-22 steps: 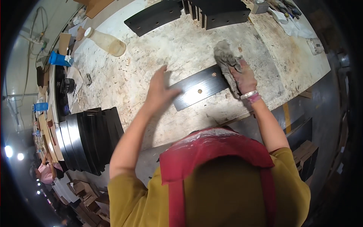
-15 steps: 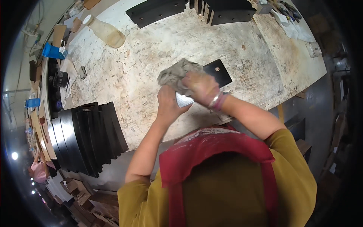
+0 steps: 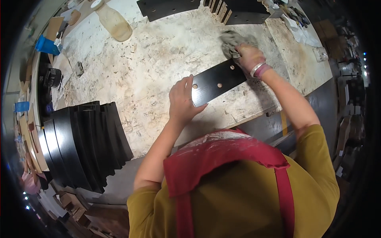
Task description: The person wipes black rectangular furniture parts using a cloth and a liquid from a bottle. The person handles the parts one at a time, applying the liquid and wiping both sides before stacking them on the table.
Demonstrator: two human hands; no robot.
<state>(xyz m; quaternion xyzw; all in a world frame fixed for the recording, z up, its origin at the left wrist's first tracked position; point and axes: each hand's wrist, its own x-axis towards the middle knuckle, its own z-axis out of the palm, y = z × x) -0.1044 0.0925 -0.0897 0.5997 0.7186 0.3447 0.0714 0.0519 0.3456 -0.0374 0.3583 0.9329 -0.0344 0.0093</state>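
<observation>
A black rectangular board (image 3: 216,79) with round holes lies flat and slantwise on the worktable. My left hand (image 3: 183,97) grips its left end, fingers along the far edge and thumb by the near corner. At the other end, my right hand (image 3: 251,57) is closed on a crumpled grey rag (image 3: 234,41), partly smeared by motion. The rag is by the board's far right corner, mostly beyond it; whether it touches the board I cannot tell.
Several black boards (image 3: 85,144) stand stacked on the table's left. More black panels (image 3: 242,14) stand at the back. A jar of cloudy liquid (image 3: 115,23) lies back left near a blue cup (image 3: 47,44). Tools (image 3: 299,18) lie back right. Another person (image 3: 31,180) is far left.
My right hand has swept the rag from the board's left end to beyond its right end, baring the board's top. My left hand still holds the left end.
</observation>
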